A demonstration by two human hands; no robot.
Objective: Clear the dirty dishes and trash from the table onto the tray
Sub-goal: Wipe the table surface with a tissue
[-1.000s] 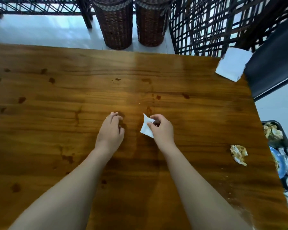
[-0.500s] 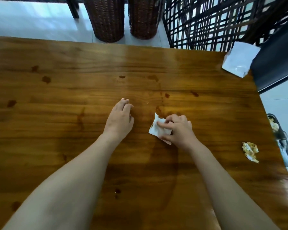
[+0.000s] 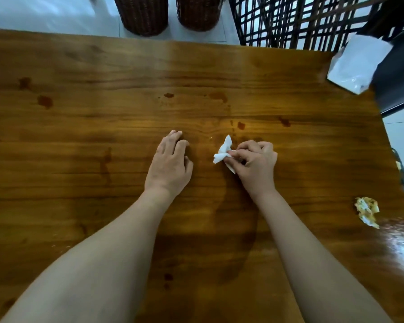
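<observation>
Head view of the wooden bench (image 3: 84, 145) midway through clearing; the right hand (image 3: 254, 164) pinches a small white napkin (image 3: 222, 152) between thumb and curled fingers, the paper crumpled and lifted partly off the wood near the bench's centre; the left hand (image 3: 170, 164) lies palm down just beside it, fingers loosely bent, holding nothing. No dishes show on the bench, so that part of the task is judged done. Trash left to collect: the napkin in the right hand, not yet carried off; a crumpled stained napkin (image 3: 367, 214) near the right edge, well apart from both hands; a white packet (image 3: 359, 66) at the far right corner, partly overhanging, though whether it counts as trash cannot be told. The tray cannot be identified with certainty; a dark sliver at the right margin may belong to it. Dark spill marks (image 3: 44, 102) dot the wood. Two wicker baskets (image 3: 142, 15) and a dark lattice screen (image 3: 301, 22) stand beyond the far edge. Overall judgement: late stage, a few paper items outstanding.
</observation>
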